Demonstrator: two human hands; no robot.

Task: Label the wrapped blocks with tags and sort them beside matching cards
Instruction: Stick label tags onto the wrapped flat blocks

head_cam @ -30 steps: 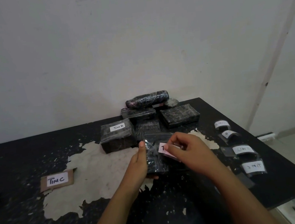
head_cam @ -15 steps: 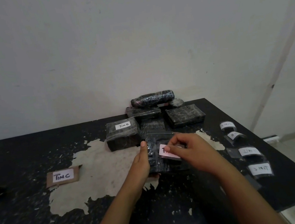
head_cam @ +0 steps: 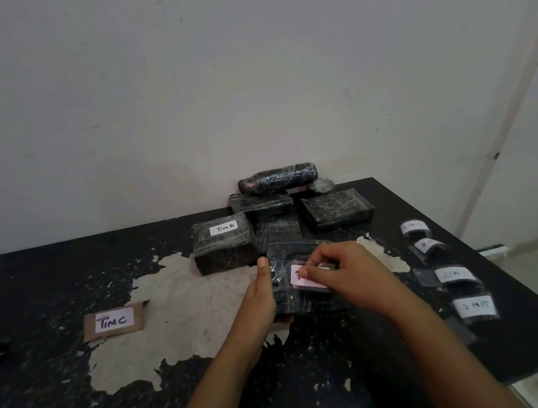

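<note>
Evidently to keep the wrapped block (head_cam: pixel 290 288) steady on the tabletop (head_cam: pixel 64 388), the left hand (head_cam: pixel 260 300) grips its side while the right hand (head_cam: pixel 342 274) pinches a white tag (head_cam: pixel 297 276) onto its top.

Little has changed over the last second. The right hand (head_cam: pixel 342 272) has curled lower over the white tag (head_cam: pixel 303 278) on the wrapped block (head_cam: pixel 288 299), so its fingertips (the forefinger above all) now cover more of the tag's lettering than before.
</note>
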